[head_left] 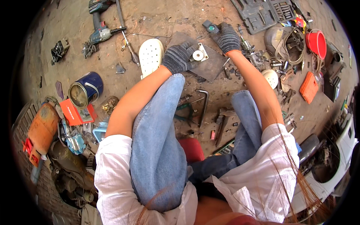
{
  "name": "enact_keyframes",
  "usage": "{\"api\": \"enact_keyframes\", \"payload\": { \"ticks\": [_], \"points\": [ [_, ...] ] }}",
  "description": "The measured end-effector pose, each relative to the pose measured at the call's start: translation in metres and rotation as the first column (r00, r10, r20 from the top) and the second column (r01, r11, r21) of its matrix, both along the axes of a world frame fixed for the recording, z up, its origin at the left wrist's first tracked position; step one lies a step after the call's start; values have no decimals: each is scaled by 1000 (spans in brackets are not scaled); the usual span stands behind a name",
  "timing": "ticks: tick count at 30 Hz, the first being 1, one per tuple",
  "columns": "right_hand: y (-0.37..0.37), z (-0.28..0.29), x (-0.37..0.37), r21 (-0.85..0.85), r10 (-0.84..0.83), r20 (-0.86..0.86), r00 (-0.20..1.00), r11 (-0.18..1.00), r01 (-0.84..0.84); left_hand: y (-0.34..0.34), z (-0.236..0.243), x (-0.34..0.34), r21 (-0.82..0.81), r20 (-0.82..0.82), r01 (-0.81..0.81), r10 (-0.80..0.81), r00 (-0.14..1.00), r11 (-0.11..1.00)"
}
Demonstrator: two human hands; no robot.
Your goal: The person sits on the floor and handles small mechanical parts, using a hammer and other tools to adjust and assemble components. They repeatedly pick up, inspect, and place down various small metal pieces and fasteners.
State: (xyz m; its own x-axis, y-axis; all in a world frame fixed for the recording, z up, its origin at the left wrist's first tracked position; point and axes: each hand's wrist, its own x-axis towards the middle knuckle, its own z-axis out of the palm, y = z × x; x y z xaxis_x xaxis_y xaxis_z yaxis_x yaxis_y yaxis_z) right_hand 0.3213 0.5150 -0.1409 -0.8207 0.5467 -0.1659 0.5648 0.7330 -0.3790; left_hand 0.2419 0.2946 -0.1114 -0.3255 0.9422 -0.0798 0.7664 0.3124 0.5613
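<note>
Head view, only one. Person sits low on a red stool (192,149), knees up, both arms reaching far over the knees to the dirt floor (157,15).

Left hand (179,57), dark knit glove: fingers curled and pressing down on the near-left corner of a small metal part (198,54) — square flange with a round silver boss. Looks like a pin-down grip to stop it shifting, not a lift. Part sits flat on a dark plate (213,65), which seems to serve as a hard work surface over loose dirt.

Right hand (227,37), same glove: fingers closed round a small dark tool (210,27) with a green spot, just far of the part. Can't tell what the tool is or how tight the grip is; the glove hides the fingertips.

Around it:
- White clog (151,56) just left of left hand, touching nothing in work.
- Grinder (101,33) far left, cord trailing, well apart from both hands.
- Blue can (85,90) on its side at left, open end facing near; orange box (73,111) beside it.
- Bent steel bar (203,105) and hammer (222,122) between the knees, near, within easy reach.
- Open grey case (262,11) far right, red bucket (317,43) right of it.
- Carburettor-like bits (253,54) just right of right wrist.
- Orange tank (42,127) near left.
</note>
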Motion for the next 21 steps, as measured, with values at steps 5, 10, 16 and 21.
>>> {"api": "enact_keyframes", "payload": {
  "ticks": [5,10,16,21],
  "points": [
    [2,4,3,-5,70,-53,996,997,-71,14,31,-21,268,99,-398,386,917,877],
    [-15,28,3,-134,156,-211,965,973,-187,11,19,-95,249,110,-644,640,761,723],
    [-58,45,14,-266,352,-152,923,885,-382,-1,-4,-128,17,204,-784,766,610,620],
    [-44,40,20,-355,88,-144,986,925,-135,-24,-25,-98,312,-197,-682,747,635,662]
  ]
}}
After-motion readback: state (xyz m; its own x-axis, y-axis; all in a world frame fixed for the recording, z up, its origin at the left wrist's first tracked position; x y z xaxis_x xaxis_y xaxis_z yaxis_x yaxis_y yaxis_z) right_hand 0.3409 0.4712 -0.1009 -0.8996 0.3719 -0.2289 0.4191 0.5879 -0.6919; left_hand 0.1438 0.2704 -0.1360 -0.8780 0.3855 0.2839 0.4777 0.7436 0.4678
